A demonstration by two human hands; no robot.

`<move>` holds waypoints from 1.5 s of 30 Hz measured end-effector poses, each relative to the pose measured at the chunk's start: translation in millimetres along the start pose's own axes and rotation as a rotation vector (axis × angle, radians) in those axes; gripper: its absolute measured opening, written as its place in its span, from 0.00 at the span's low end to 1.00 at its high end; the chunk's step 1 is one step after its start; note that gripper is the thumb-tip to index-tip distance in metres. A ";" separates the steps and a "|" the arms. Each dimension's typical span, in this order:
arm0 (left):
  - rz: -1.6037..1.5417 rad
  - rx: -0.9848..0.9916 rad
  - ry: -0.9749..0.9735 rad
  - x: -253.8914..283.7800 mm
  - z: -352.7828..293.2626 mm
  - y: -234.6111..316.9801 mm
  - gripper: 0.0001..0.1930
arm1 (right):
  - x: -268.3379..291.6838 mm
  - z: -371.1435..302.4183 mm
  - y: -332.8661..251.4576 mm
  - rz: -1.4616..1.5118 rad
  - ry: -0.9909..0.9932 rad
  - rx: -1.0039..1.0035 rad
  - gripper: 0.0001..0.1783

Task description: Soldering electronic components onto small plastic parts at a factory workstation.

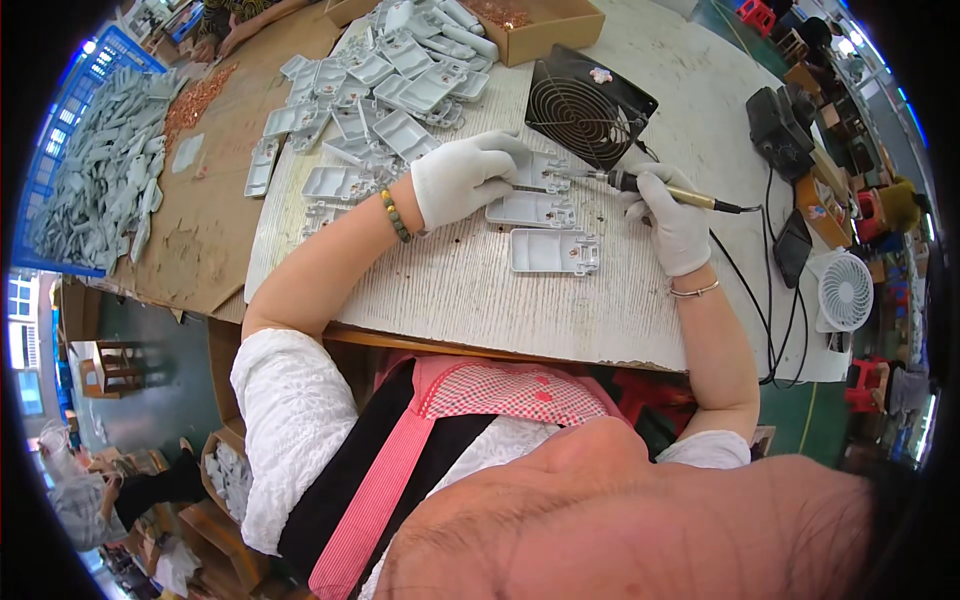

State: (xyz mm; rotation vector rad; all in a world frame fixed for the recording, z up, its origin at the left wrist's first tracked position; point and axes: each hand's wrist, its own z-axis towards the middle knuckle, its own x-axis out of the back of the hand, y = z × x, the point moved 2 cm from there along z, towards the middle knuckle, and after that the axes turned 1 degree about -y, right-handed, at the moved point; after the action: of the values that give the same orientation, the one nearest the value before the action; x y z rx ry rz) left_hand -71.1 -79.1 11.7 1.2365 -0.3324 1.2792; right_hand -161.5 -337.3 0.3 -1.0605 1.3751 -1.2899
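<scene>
My right hand (675, 220), in a white glove, grips a soldering iron (695, 195) by its handle. The iron's metal tip points left and reaches the right end of a light grey plastic housing (543, 172). Curled over the left part of that housing is my left hand (465, 182), also gloved; its fingers hide part of the piece. Two more open-faced housings lie in a column nearer me: a middle housing (530, 210) and a near housing (545, 252). Small copper-coloured parts show at their right ends.
A heap of grey housings (400, 80) lies beyond my left hand. A square black fan (590, 105) stands behind the iron tip. At right are a black device (780, 130), cables and a small white fan (846, 290). A blue crate (60, 170) of grey parts stands far left.
</scene>
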 end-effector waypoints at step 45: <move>0.530 0.294 0.299 49.9 -10.6 -47.8 0.10 | 7.3 4.1 1.3 0.245 0.011 -0.077 0.07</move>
State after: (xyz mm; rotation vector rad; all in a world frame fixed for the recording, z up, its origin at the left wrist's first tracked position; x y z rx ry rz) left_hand -18.3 -34.6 22.3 1.2163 -0.2685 2.0012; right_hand -158.8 -345.1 -1.5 -0.9051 1.5215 -1.0723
